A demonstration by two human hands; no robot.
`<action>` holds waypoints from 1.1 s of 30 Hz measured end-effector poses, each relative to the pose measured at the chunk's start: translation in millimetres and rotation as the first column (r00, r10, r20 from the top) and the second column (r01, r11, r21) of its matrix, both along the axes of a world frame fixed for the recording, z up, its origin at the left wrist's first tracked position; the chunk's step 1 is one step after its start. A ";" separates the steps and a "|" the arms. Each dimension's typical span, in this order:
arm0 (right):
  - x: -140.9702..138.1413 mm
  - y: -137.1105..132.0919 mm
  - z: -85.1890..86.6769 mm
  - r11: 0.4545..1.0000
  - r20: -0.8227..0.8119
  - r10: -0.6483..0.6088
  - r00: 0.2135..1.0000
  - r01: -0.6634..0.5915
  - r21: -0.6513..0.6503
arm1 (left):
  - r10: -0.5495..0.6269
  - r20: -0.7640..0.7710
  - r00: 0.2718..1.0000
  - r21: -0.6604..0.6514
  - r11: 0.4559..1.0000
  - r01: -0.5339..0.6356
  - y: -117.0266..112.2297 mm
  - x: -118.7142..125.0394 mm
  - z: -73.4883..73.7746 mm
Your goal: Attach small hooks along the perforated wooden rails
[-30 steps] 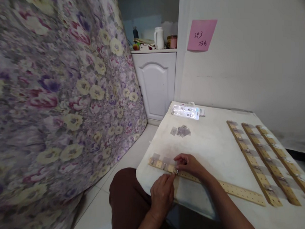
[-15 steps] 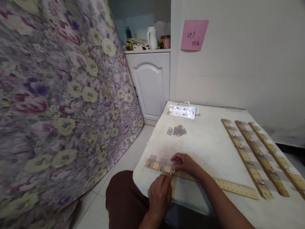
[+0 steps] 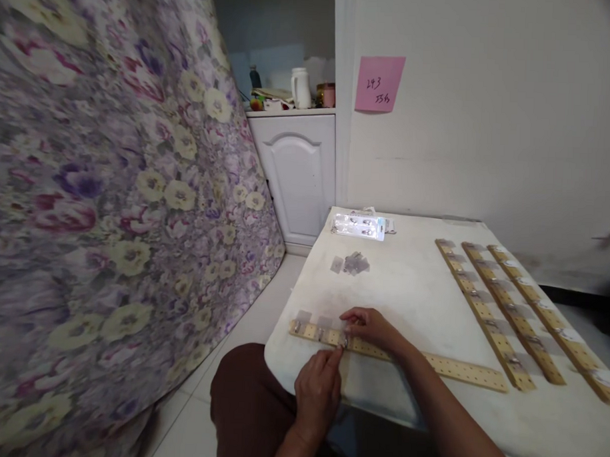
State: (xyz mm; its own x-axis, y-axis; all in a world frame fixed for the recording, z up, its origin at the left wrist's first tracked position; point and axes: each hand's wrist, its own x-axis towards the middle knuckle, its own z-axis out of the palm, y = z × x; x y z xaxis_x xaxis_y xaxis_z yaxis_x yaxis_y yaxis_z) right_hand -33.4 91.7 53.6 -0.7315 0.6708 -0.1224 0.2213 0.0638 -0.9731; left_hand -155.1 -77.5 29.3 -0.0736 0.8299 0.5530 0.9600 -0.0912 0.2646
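A long perforated wooden strip (image 3: 445,365) lies along the near edge of the white table (image 3: 413,292). Small metal clips with clear tabs sit on its left end. My right hand (image 3: 371,327) rests on the strip, fingers curled and pinching a small metal clip (image 3: 345,341) at the strip. My left hand (image 3: 319,389) reaches up from below the table edge, fingertips closed on the same clip. The clip is tiny and partly hidden by my fingers.
Three more wooden strips (image 3: 487,315) fitted with clips lie at the right. A small heap of clear tabs (image 3: 354,263) and a blister pack (image 3: 360,226) lie farther back. A flowered fabric (image 3: 110,202) hangs left; a white cabinet (image 3: 300,168) and pink note (image 3: 379,83) are behind.
My view has shifted a little rightward and upward. Both hands stay pinched at the same spot on the strip, barely moving.
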 end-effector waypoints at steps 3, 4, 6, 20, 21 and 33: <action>1.1 -0.7 -1.0 1.000 -0.003 -0.003 1.000 0.003 0.011 | -0.002 0.011 1.000 -0.007 1.000 0.002 -0.1 0.1 0.1; 1.4 -1.0 -1.5 1.000 -0.009 -0.004 1.000 0.004 0.006 | -0.004 0.013 1.000 -0.011 1.000 0.004 -0.1 0.0 -0.1; 1.7 -1.6 -2.7 1.000 -0.024 -0.009 1.000 0.009 -0.007 | -0.008 0.016 1.000 -0.015 1.000 0.008 -0.3 -0.1 -0.8; -1.3 -1.7 -12.0 0.998 -0.031 -0.040 0.999 0.041 0.042 | 0.002 0.003 1.000 -0.007 1.000 -0.002 0.6 -0.3 -4.6; -1.3 -1.8 -12.2 0.998 -0.028 -0.043 0.999 0.045 0.045 | 0.001 0.000 1.000 -0.005 1.000 -0.001 0.6 -0.3 -4.3; 0.4 -3.2 -9.5 0.999 -0.020 -0.015 1.000 0.016 0.039 | 0.018 -0.008 1.000 -0.018 1.000 -0.018 1.2 2.0 -2.5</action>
